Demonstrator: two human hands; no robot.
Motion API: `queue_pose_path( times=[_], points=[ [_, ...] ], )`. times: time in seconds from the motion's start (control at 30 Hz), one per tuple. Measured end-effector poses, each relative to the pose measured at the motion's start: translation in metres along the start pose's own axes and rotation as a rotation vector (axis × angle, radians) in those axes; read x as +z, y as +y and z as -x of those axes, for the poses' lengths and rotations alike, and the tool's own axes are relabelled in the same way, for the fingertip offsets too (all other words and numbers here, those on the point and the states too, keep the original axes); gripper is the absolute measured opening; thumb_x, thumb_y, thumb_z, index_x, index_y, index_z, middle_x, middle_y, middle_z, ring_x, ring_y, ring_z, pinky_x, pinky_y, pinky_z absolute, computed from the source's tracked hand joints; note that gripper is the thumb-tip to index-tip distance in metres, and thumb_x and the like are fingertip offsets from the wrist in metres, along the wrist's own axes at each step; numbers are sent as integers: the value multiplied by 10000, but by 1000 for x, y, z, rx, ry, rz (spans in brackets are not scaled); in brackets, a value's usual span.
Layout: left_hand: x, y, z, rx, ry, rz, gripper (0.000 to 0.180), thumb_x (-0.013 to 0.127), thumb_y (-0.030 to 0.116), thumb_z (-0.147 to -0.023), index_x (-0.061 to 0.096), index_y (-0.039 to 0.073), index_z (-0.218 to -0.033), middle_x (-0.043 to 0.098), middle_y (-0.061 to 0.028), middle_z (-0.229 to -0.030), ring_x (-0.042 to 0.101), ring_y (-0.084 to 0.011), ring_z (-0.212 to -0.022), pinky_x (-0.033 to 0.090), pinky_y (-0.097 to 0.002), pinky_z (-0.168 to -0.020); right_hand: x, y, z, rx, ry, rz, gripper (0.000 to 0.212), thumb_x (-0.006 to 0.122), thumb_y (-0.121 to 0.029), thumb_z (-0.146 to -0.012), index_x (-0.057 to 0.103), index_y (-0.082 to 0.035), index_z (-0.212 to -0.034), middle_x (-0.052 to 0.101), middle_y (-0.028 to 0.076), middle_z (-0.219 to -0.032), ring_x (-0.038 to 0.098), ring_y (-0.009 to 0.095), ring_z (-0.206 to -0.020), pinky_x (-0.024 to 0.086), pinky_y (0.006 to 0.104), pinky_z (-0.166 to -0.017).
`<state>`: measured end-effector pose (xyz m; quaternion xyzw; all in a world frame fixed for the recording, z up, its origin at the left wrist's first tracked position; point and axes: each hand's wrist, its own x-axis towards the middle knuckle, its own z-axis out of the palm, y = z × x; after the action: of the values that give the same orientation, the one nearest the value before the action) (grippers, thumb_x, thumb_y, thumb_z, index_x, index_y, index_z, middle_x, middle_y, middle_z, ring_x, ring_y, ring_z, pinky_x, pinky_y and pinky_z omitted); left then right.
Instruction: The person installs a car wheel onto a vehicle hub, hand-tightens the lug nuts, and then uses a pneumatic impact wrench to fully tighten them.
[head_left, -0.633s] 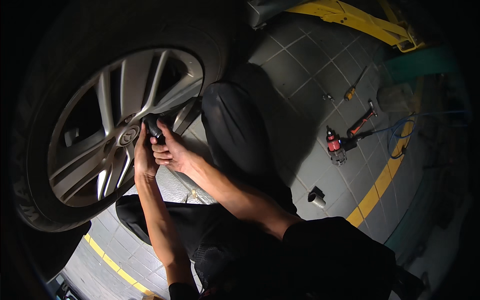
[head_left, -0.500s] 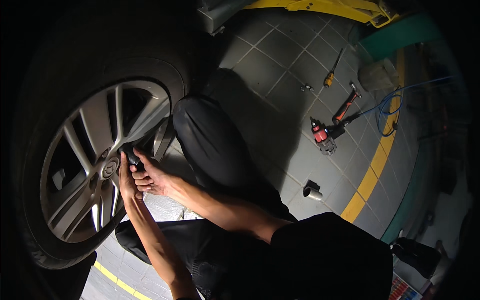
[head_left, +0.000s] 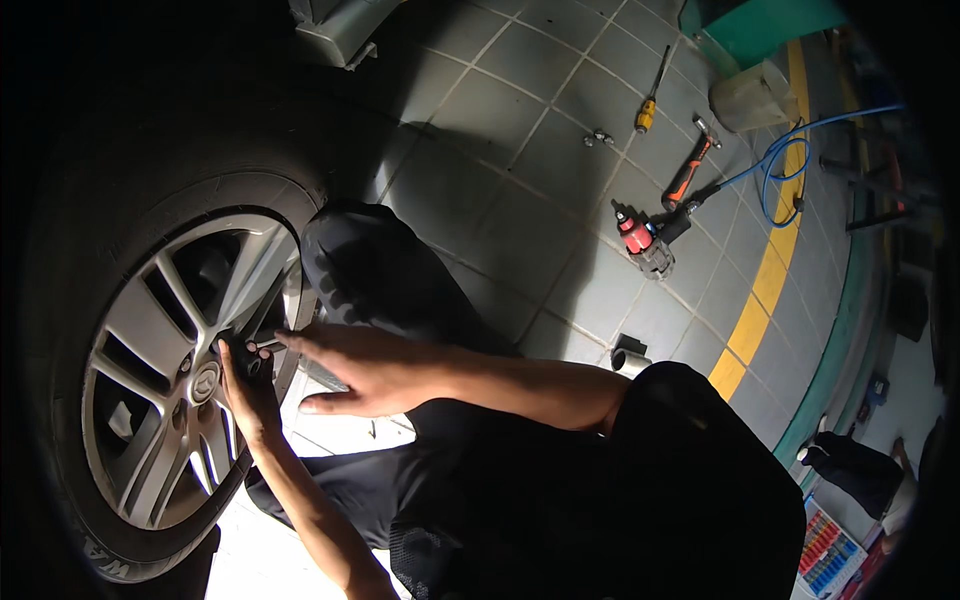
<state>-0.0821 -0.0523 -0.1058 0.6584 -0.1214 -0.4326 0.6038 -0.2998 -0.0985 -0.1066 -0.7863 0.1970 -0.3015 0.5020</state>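
Note:
A silver spoked wheel (head_left: 152, 325) with a black tyre (head_left: 225, 190) stands upright at the left. Beside its centre cap (head_left: 206, 381), my left hand (head_left: 250, 395) has its fingers closed around a short black object (head_left: 238, 350), partly hidden, whose kind I cannot make out. That object sits against the wheel around the lug area. Just right of it, my right hand (head_left: 370, 370) is open, fingers stretched toward the wheel and thumb spread, holding nothing.
On the tiled floor to the right lie a red-and-grey impact wrench (head_left: 642, 243) on a blue air hose (head_left: 770, 170), an orange-handled ratchet (head_left: 688, 175), a yellow-handled screwdriver (head_left: 648, 112), small metal parts (head_left: 597, 138) and a metal cylinder (head_left: 629, 361). A bucket (head_left: 752, 98) stands beyond.
My right hand has let go of the black object and drawn back to the right, opening its fingers. My left hand stays on the object. The whole view has shifted.

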Motion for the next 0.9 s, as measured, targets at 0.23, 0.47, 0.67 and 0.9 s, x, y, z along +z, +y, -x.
queue_pose_path(
  times=[0.23, 0.47, 0.67, 0.9],
  points=[
    [28, -36, 19, 322, 126, -326, 286, 476, 320, -963, 535, 72, -1091, 490, -4, -855, 449, -109, -750, 378, -261, -682, -241, 262, 120, 768, 935, 906, 661, 713, -310, -712, 465, -117, -1293, 419, 189, -1292, 419, 399, -1191, 398, 462, -973],
    [-18, -43, 77, 10, -14, -143, 261, 487, 334, -954, 484, 73, -943, 464, -13, -723, 438, -119, -606, 410, -298, -628, -315, 357, 192, 1511, 324, 785, 919, 645, -522, -751, 178, -180, -1464, 174, 141, -1508, 43, 334, -1405, 156, 514, -1104],
    [-46, -61, 106, -94, 134, -396, 264, 488, 330, -958, 454, 102, -828, 416, 26, -645, 402, -69, -511, 395, -241, -507, -333, 387, 209, 1515, 283, 790, 733, 637, -447, -780, 357, -144, -1385, 277, 141, -1452, 256, 356, -1337, 264, 495, -1071],
    [-35, -53, 118, -73, -32, -502, 223, 558, 254, -931, 484, 45, -905, 490, 6, -658, 455, -73, -543, 380, -221, -494, -325, 378, 219, 1483, 338, 1003, 517, 620, -374, -790, 484, -222, -1266, 474, 173, -1259, 492, 361, -1145, 455, 449, -922]
  ],
)
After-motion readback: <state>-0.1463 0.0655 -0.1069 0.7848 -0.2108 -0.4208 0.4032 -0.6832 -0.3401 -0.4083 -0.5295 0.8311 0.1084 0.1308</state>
